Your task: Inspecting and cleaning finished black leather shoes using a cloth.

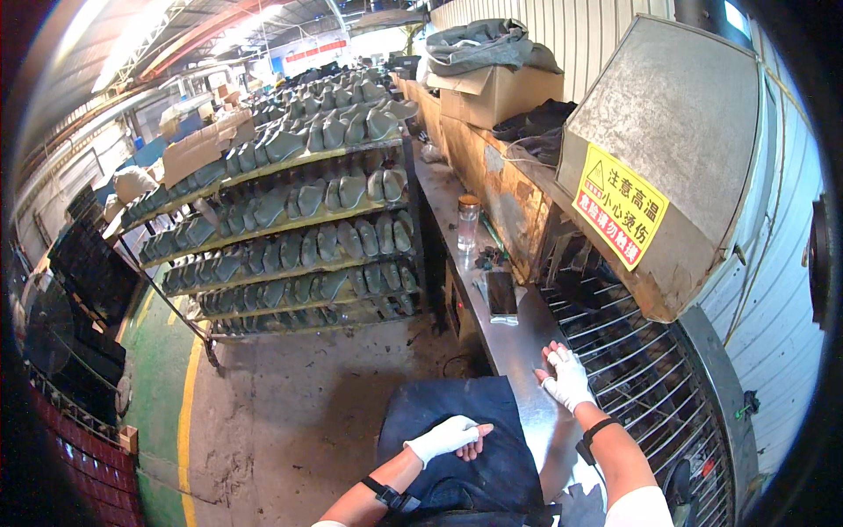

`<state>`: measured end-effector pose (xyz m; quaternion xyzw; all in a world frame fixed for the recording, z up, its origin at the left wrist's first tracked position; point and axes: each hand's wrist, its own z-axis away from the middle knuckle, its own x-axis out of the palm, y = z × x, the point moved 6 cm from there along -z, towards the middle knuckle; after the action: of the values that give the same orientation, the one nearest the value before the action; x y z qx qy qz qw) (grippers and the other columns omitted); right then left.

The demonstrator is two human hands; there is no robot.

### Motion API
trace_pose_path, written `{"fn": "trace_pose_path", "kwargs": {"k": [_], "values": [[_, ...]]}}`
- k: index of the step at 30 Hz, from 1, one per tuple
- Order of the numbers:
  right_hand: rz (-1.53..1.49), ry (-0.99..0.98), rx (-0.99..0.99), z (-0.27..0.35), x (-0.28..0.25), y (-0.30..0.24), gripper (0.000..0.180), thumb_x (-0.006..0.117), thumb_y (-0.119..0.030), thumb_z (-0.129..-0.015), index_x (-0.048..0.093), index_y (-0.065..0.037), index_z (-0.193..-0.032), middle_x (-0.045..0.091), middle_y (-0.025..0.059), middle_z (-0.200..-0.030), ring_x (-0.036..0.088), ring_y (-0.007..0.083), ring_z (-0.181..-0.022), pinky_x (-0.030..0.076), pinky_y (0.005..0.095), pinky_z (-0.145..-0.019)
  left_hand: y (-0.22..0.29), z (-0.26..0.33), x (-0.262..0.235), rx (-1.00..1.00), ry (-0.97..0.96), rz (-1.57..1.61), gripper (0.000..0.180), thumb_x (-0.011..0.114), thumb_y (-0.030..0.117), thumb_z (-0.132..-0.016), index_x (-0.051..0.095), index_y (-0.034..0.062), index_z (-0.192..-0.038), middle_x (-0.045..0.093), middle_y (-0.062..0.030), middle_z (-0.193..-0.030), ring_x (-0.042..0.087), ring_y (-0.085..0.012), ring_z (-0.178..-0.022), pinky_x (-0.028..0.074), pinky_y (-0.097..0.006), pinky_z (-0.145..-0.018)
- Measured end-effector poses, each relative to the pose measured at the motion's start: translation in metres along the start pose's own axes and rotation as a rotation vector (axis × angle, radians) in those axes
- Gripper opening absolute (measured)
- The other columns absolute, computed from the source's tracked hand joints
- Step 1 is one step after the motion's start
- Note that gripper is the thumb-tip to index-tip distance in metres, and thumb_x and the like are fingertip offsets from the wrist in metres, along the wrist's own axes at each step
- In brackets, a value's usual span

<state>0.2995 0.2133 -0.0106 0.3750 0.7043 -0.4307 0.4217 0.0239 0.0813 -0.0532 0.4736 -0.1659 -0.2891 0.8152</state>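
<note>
My left hand (450, 439), in a white fingerless glove, rests over the dark apron (465, 400) on my lap. Its fingers are curled in, and nothing shows in them. Further right, my right hand (566, 378), gloved the same way, lies on the shiny metal ledge (531, 351) by the edge of a metal-rod conveyor (632, 378). Its fingers are apart, with nothing held. Ahead of it on the ledge lies a dark flat rectangular object (502, 292) like a phone. A clear jar with an orange lid (468, 224) stands beyond that.
A wheeled rack (281, 233) of grey-green, shoe-shaped pieces stands ahead on the left. A metal hood (663, 114) with a yellow warning label (620, 206) overhangs the conveyor on the right. A cardboard box (492, 95) topped with dark cloth sits on the wooden side wall.
</note>
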Motion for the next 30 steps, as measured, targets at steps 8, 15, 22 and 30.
{"fn": "trace_pose_path", "kwargs": {"k": [8, 15, 22, 30], "values": [[-0.039, 0.010, 0.009, 0.0005, 0.0015, 0.0020, 0.060, 0.082, -0.040, -0.087, 0.067, -0.010, -0.137, 0.056, 0.0170, -0.157, 0.050, 0.0382, -0.147, 0.040, 0.0489, -0.122, -0.0007, -0.0015, 0.0005, 0.005, -0.006, 0.009, 0.065, 0.056, 0.060, -0.107, 0.073, 0.0032, -0.079, 0.075, -0.0091, -0.072, 0.070, -0.0158, -0.058, 0.053, -0.028, -0.053], [-0.023, -0.012, 0.012, -0.0001, 0.0030, 0.0033, 0.062, 0.079, -0.042, -0.090, 0.066, -0.012, -0.142, 0.054, 0.0164, -0.159, 0.048, 0.0370, -0.149, 0.038, 0.0482, -0.124, -0.0001, -0.0018, 0.0012, 0.003, -0.014, 0.017, 0.065, 0.056, 0.059, -0.108, 0.072, 0.0033, -0.079, 0.075, -0.0090, -0.071, 0.069, -0.0152, -0.057, 0.053, -0.028, -0.052], [-0.021, -0.019, 0.015, 0.0001, 0.0016, 0.0023, 0.062, 0.078, -0.043, -0.090, 0.066, -0.012, -0.143, 0.054, 0.0154, -0.160, 0.048, 0.0358, -0.149, 0.038, 0.0472, -0.124, -0.0018, -0.0012, 0.0005, -0.010, -0.018, 0.011, 0.066, 0.056, 0.062, -0.107, 0.073, 0.0039, -0.082, 0.075, -0.0087, -0.072, 0.068, -0.0151, -0.058, 0.052, -0.028, -0.056], [-0.030, -0.016, 0.008, 0.0002, 0.0033, 0.0036, 0.063, 0.078, -0.043, -0.090, 0.065, -0.012, -0.144, 0.054, 0.0154, -0.160, 0.048, 0.0356, -0.149, 0.038, 0.0470, -0.124, -0.0007, -0.0004, 0.0004, 0.003, -0.007, 0.001, 0.066, 0.054, 0.061, -0.108, 0.073, 0.0035, -0.081, 0.075, -0.0091, -0.072, 0.069, -0.0152, -0.058, 0.052, -0.028, -0.053]]}}
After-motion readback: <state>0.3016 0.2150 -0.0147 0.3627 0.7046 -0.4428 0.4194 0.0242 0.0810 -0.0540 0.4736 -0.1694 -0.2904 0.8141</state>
